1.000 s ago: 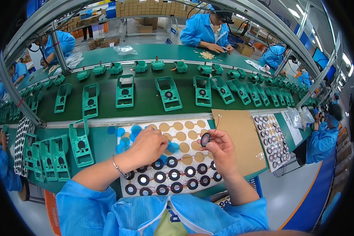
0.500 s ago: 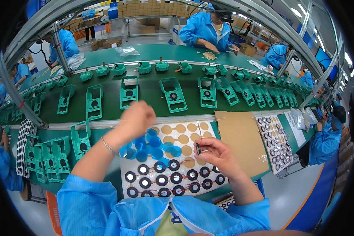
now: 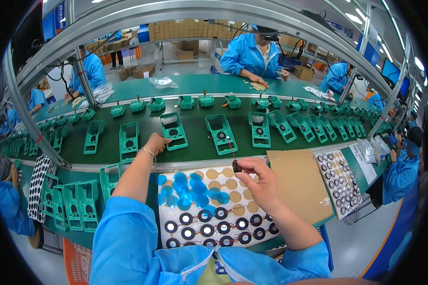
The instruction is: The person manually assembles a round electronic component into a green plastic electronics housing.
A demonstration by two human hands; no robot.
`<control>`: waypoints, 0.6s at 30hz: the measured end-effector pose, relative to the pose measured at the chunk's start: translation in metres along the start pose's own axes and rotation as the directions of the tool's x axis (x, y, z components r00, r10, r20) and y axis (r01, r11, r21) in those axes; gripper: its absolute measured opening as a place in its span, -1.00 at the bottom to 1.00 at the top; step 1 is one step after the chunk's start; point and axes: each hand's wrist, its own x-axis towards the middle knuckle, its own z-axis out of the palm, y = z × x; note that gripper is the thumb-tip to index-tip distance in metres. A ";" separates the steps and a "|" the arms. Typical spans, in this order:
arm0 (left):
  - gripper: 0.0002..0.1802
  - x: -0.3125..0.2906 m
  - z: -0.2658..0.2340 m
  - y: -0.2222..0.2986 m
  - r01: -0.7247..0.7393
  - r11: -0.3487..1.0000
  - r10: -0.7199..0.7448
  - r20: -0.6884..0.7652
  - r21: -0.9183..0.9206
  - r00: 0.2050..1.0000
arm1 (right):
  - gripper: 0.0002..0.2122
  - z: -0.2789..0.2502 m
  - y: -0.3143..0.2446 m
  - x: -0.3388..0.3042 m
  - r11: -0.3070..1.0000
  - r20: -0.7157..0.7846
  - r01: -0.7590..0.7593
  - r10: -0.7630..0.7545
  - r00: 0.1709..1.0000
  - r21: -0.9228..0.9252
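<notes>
Conveyor belt (image 3: 199,147) under left hand (image 3: 155,142), factory hall

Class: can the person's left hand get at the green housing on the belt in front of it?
Probably yes: the left hand already reaches the green housing, with nothing between them.

My left hand (image 3: 155,142) has left the white foam tray (image 3: 176,235) and reached a green plastic housing (image 3: 173,130) on the belt. My right hand (image 3: 257,178) has lifted the small black round speaker (image 3: 236,166) higher.
</notes>
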 end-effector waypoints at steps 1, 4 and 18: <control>-0.86 -0.002 0.000 0.000 0.023 0.983 -0.015 0.046 -0.184 0.999 | -0.78 0.002 -0.002 0.004 1.000 -0.002 0.014 -0.014 1.000 0.003; -0.88 -0.031 0.012 0.014 0.085 0.922 0.029 0.285 -0.378 0.958 | -0.75 0.004 0.003 0.014 0.970 -0.002 0.178 -0.181 0.983 -0.168; -0.64 -0.246 0.054 0.027 -0.138 0.935 0.307 0.554 -0.326 0.774 | -0.69 0.025 -0.016 0.003 0.643 0.246 0.572 -0.528 0.813 -0.510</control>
